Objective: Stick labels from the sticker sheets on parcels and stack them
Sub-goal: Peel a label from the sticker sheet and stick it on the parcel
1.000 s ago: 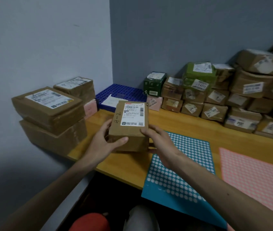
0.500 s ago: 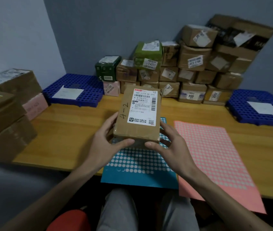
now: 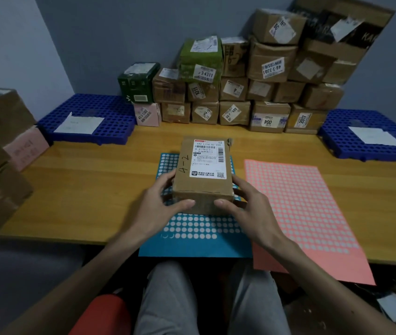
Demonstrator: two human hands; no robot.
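While both hands grip the brown cardboard parcel (image 3: 203,175), printed white label facing up, it sits low over the blue sticker sheet of white dots (image 3: 192,245), at the middle of the wooden table (image 3: 83,184). From where I stand I cannot tell whether its base touches the sheet or hangs just above it. The left hand (image 3: 158,204) and right hand (image 3: 247,204) each curl round a near corner, thumbs pressed on the front face and fingers along the sides.

I'd say the job now is setting it down ready for a dot. It would go best placed flat and square, label up, but slid clear of the rows it covers, so a sticker can be peeled freely. The pink sticker sheet (image 3: 301,209) lies just beside it on the right. One hand should steady the box while the other peels.
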